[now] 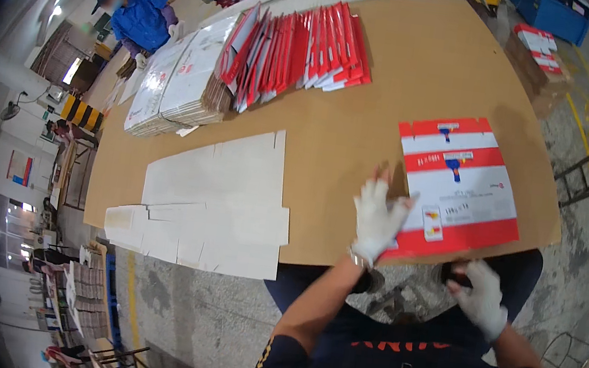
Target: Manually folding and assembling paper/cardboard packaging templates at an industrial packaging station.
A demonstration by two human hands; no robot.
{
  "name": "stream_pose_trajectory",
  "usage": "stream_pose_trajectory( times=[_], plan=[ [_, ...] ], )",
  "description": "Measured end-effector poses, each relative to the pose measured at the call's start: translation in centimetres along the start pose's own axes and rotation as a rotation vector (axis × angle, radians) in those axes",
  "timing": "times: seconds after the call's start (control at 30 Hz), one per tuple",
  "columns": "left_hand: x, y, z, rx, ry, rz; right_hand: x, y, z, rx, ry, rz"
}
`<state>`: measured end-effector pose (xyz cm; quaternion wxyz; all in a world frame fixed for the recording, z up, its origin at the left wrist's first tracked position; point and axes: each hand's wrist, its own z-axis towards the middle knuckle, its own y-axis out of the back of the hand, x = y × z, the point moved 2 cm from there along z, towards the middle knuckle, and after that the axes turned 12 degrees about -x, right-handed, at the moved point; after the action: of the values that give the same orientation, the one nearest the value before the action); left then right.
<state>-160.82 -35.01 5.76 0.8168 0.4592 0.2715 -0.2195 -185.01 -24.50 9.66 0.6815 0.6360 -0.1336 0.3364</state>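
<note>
My left hand point(377, 221), in a white glove with bare fingertips, lies with fingers spread at the left edge of a flat printed cardboard sheet point(471, 196). The sheet is red and white with small blue pictures, and sits at the table's near right. My right hand point(481, 299), gloved the same way, is off the table's near edge, above my lap. Its fingers are loosely bent and apart, with no held thing visible. Left of my left hand lie blank white cardboard sheets point(232, 205) with slits and flaps, overlapping each other.
A row of folded red and white cardboard pieces point(304, 55) leans at the table's back, next to a strapped stack of flat white cartons point(174, 79). Brown board covers the table point(344, 146). A person in blue point(141, 19) stands beyond. A blue bin point(551, 15) is far right.
</note>
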Motion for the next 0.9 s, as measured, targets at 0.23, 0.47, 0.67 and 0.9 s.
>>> stream_pose_trajectory(
  times=[0.23, 0.47, 0.67, 0.9],
  plan=[
    [-5.0, 4.2, -7.9, 0.479, -0.097, -0.489, -3.9, -0.6, 0.6, -0.289, -0.760, 0.832],
    [8.0, 17.8, -6.3, 0.130, 0.070, 0.467, -17.1, 5.3, 28.1, -0.148, -0.336, 0.105],
    [11.4, 19.8, -7.9, 0.192, 0.210, 0.681, -14.0, -10.0, 53.0, -0.127, -0.107, 0.330],
    [9.1, 23.3, -6.5, -0.079, 0.050, 0.531, -11.8, -12.2, 51.0, -0.492, 0.223, 0.242]
  ],
)
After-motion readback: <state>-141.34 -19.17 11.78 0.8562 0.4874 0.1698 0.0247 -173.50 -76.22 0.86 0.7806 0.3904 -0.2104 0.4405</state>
